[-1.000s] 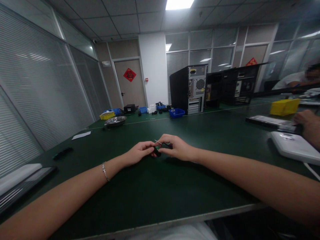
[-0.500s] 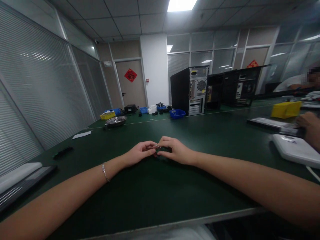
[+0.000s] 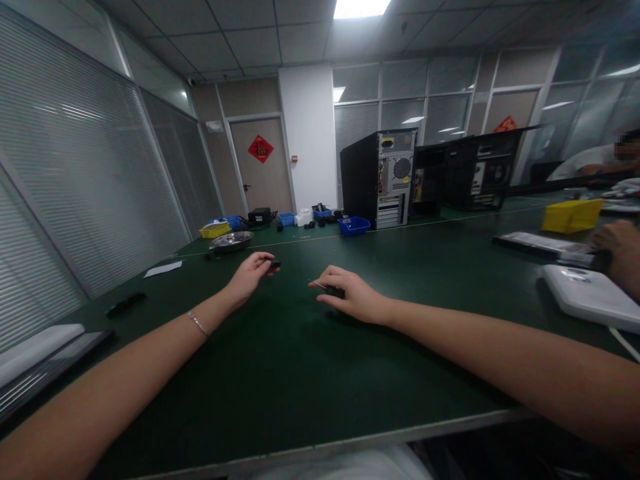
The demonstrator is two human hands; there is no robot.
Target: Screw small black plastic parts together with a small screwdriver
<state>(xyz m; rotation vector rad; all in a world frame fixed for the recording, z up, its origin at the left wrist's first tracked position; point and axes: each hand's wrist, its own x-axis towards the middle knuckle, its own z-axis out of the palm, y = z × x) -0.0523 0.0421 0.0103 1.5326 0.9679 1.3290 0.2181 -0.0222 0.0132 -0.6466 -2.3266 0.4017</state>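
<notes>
Small black part (image 3: 275,265) in pinching left hand (image 3: 249,275), dark-handled tool (image 3: 335,292) in gripping right hand (image 3: 354,295), "福" on red door sign (image 3: 261,149)

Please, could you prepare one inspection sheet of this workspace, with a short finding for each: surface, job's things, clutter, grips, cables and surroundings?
Surface: green table, with things along its back and sides.
Job's things: small black piece; thin tool with dark handle and metal shaft. Exact kinds too small to tell.
Clutter: metal bowl, blue tray and computer case towards the back; yellow box and white device at right.
Grips: left grip holds the small black piece; right grip holds the thin tool; they are apart.
Cables: white cord at the white device's near edge, leaving the picture.
Surroundings: door, window blinds; another person's hand at right.
</notes>
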